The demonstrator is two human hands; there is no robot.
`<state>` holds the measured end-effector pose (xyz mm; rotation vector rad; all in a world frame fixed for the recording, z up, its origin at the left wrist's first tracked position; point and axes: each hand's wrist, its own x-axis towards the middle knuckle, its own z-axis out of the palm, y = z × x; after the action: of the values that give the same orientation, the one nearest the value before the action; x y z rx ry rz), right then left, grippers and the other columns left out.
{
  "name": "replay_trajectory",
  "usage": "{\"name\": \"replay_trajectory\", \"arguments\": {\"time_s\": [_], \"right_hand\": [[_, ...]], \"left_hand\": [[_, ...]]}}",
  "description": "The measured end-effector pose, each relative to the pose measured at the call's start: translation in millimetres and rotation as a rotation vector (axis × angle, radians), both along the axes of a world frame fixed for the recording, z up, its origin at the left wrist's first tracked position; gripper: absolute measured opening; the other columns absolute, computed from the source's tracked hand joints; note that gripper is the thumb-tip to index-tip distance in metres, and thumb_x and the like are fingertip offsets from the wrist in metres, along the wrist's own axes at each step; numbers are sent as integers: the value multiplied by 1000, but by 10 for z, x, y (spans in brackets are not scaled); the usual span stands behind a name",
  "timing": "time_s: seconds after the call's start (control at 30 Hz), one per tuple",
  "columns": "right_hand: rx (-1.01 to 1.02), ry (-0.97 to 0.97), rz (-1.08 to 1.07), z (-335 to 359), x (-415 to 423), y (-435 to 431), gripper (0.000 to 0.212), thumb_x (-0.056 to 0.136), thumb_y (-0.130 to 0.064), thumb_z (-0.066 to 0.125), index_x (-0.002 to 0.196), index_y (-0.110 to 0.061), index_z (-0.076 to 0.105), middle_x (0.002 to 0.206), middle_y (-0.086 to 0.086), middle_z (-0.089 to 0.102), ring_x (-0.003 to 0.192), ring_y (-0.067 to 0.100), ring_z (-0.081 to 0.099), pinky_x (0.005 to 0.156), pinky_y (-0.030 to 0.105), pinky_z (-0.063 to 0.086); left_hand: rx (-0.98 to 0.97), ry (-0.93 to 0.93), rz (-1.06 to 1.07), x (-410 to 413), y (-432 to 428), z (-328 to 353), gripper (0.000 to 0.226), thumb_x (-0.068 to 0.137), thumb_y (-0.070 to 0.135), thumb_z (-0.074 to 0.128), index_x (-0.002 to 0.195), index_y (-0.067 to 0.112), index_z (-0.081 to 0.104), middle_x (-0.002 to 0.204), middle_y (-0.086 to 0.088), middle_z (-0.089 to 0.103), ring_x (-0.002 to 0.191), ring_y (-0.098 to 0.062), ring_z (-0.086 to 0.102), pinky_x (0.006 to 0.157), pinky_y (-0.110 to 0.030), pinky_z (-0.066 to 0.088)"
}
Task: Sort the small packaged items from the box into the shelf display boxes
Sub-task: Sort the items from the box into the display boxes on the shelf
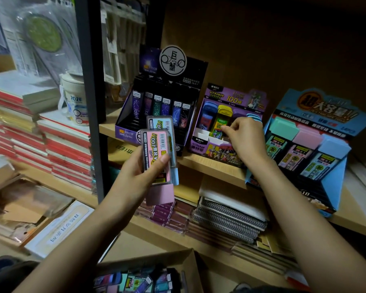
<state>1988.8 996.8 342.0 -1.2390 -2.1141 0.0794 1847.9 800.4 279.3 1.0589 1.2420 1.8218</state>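
Observation:
My left hand (138, 173) holds two flat lead cases in front of the shelf, a pink case (154, 149) on top of a blue case (164, 125). My right hand (244, 138) reaches into the purple display box (201, 148), its fingertips pinched on a yellow-green pack (220, 121) standing inside. To the left stands a black display box (156, 104) of dark constellation packs. At the right a blue display box (330, 149) shows mint, pink and blue cases. The cardboard box (178, 256) of mixed packs sits at the bottom.
Stacks of red-spined notebooks (68, 149) fill the left shelf beside a dark upright post (91, 92). Spiral notebooks (228, 218) lie under the display shelf. A white cup marked 2026 (74, 100) stands behind the post.

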Motion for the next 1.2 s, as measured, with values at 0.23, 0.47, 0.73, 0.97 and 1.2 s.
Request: {"name": "replay_trajectory", "arguments": {"time_s": [0.23,0.47,0.73,0.97,1.2], "right_hand": [[50,146,264,315,-53,-419,23,94,-33,53,95,-13,64,80,1,62,70,8,58,64,21,46],[-849,220,771,91,-261,-825,18,84,-23,66,99,-14,62,92,4,67,86,15,62,78,32,48],[-818,917,576,-23,-295,-866,13,89,-25,60,95,-13,60,94,7,68,99,24,64,98,50,47],[-1090,1172,633,-304,-383,-1139,21,88,-21,57,104,-7,59,101,11,67,97,20,64,86,33,53],[-897,552,680,-444,-327,-1201,15,87,-21,63,96,-9,66,94,4,68,85,5,61,73,13,43]], "left_hand": [[-33,87,-33,-4,-66,52,30,76,38,58,106,36,57,99,15,69,92,-5,67,67,-19,56],[-91,153,-162,43,-97,80,35,72,33,63,105,21,59,96,7,72,82,-11,71,62,-18,54],[-61,-129,86,-84,-88,51,46,68,35,70,110,20,57,99,5,73,95,-11,69,67,-20,56],[83,-335,83,12,-66,49,29,83,24,61,109,12,61,108,-8,71,106,-19,65,87,-26,54],[170,-508,160,-152,-96,121,16,77,23,62,91,14,63,83,-2,71,79,-11,69,65,-20,55]]}}
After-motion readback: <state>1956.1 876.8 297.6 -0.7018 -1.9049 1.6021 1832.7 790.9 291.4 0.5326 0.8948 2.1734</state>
